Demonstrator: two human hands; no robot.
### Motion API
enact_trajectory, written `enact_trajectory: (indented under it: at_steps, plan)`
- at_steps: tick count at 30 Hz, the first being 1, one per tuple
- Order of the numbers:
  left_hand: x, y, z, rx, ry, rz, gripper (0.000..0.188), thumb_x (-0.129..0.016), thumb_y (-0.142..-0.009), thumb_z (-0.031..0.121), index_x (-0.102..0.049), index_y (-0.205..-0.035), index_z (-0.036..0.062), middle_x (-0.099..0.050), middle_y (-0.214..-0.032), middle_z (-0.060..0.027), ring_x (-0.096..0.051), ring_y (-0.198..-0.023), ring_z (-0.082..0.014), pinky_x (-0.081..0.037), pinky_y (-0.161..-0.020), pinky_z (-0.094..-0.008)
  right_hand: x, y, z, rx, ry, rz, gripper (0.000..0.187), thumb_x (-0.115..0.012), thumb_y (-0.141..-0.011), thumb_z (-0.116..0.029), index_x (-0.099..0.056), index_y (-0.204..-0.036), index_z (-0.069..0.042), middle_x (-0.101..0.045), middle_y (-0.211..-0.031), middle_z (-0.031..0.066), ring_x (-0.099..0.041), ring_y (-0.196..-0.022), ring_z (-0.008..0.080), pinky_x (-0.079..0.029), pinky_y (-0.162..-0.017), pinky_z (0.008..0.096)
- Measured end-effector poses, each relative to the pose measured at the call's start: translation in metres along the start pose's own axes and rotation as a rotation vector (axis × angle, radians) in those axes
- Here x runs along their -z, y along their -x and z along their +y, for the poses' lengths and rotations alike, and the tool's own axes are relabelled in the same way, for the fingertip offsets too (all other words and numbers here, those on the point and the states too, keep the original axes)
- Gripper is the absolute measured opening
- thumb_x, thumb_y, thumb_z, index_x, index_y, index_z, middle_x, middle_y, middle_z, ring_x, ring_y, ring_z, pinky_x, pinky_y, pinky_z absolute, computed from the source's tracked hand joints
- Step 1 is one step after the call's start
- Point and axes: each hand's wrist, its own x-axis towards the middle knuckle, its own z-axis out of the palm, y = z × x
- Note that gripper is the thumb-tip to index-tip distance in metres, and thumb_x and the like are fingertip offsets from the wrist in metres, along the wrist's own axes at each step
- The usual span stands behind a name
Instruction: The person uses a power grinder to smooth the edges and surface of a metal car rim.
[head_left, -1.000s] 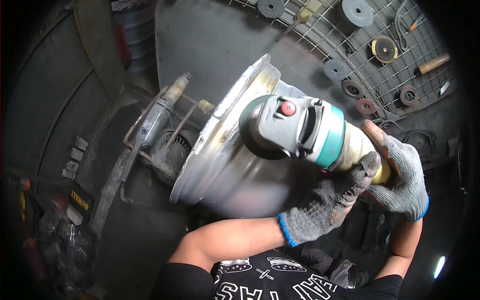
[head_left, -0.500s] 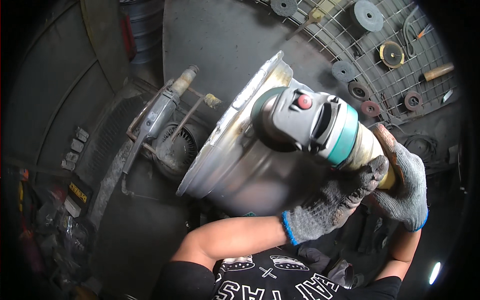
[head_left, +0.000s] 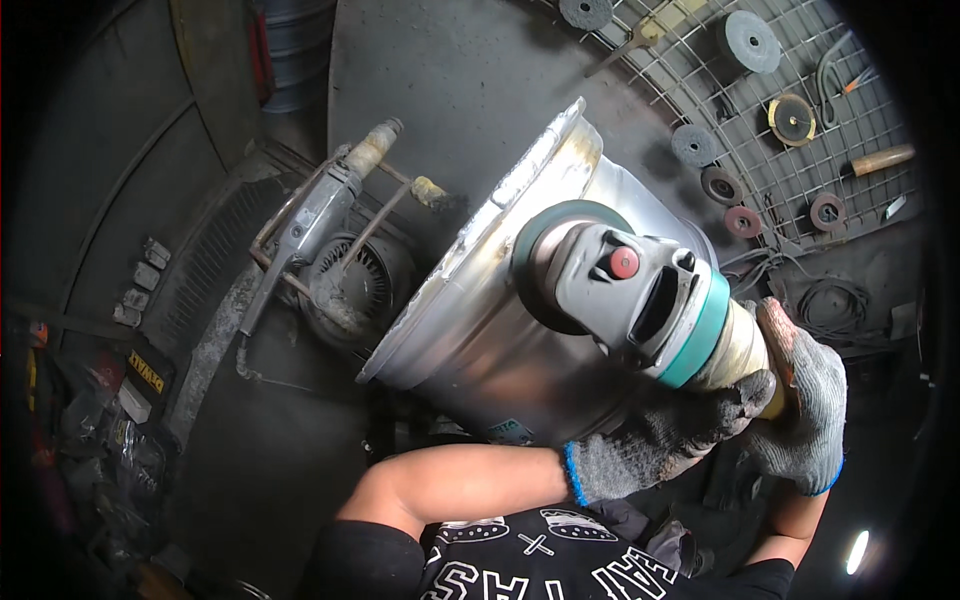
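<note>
Both my hands wear grey knit gloves with blue cuffs and are closed round an angle grinder (head_left: 640, 290), grey with a teal band and a red button. My left hand (head_left: 660, 445) wraps the taped rear body from below. My right hand (head_left: 805, 400) grips the same body from the right, nearer its back end. A dark disc (head_left: 545, 255) on the grinder's head lies over a metal wheel rim (head_left: 480, 330), which stands tilted on its side. The head hides part of the rim, so I cannot tell whether disc and metal touch.
To the left, a second grey power tool (head_left: 305, 230) rests on a rusty frame above a round vented housing (head_left: 365, 290). A wire grid (head_left: 720, 90) at upper right carries several grinding discs (head_left: 752, 42) and a wooden handle (head_left: 883, 160). Cables (head_left: 835, 300) hang below it.
The grinder has shifted slightly right and down in the view, with both hands still round it. More of the wheel rim shows beyond the disc. The background has shifted slightly too.
</note>
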Motion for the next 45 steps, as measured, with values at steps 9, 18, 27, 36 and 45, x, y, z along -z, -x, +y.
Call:
enact_trajectory:
  at_steps: [9, 18, 27, 36, 45]
  plan:
    - [0.005, -0.006, 0.006, 0.581, 1.128, -0.056, 0.037, -0.051, -0.095, 0.016, -0.043, -0.126, 0.0004, -0.048, -0.125, -0.0094, -0.046, -0.119, -0.0176, -0.041, -0.099, -0.0306, 0.000, -0.003, -0.006, -0.004, 0.011, 0.016, 0.075, -0.073, -0.047, -0.007, -0.056, -0.119, 0.003, -0.064, -0.096, 0.0200, -0.064, -0.082, 0.0356, -0.049, -0.074, 0.0347]
    - [0.018, -0.012, 0.009, 0.661, 1.872, 0.038, 0.043, -0.044, -0.096, 0.022, -0.036, -0.133, 0.0021, -0.042, -0.131, -0.0137, -0.045, -0.121, -0.0241, -0.044, -0.097, -0.0370, 0.002, 0.003, -0.011, -0.048, 0.035, -0.023, 0.078, -0.077, -0.046, -0.010, -0.055, -0.120, 0.003, -0.064, -0.105, 0.0199, -0.065, -0.090, 0.0351, -0.049, -0.078, 0.0356]
    - [0.010, 0.003, -0.004, 0.832, 3.258, 0.002, 0.047, -0.047, -0.094, 0.030, -0.039, -0.134, 0.0062, -0.040, -0.133, -0.0157, -0.043, -0.122, -0.0298, -0.044, -0.097, -0.0445, -0.003, 0.003, -0.022, -0.122, 0.065, 0.018, 0.077, -0.075, -0.046, -0.010, -0.056, -0.119, 0.000, -0.064, -0.102, 0.0204, -0.065, -0.088, 0.0354, -0.050, -0.077, 0.0355]
    - [0.019, -0.001, 0.012, 0.521, 1.343, -0.005, 0.045, -0.045, -0.096, 0.020, -0.034, -0.137, 0.0052, -0.044, -0.134, -0.0136, -0.048, -0.119, -0.0210, -0.045, -0.096, -0.0340, -0.006, 0.004, -0.026, -0.177, 0.040, 0.020, 0.074, -0.076, -0.050, -0.011, -0.055, -0.120, 0.002, -0.062, -0.110, 0.0213, -0.064, -0.096, 0.0348, -0.050, -0.083, 0.0370]
    - [0.028, -0.019, 0.011, 0.366, 0.884, -0.038, 0.039, -0.051, -0.093, 0.011, -0.046, -0.130, 0.0011, -0.052, -0.130, -0.0107, -0.052, -0.115, -0.0176, -0.047, -0.091, -0.0295, -0.004, 0.002, -0.018, -0.209, 0.018, 0.040, 0.071, -0.073, -0.052, -0.009, -0.055, -0.119, 0.005, -0.063, -0.105, 0.0219, -0.064, -0.094, 0.0350, -0.049, -0.082, 0.0352]
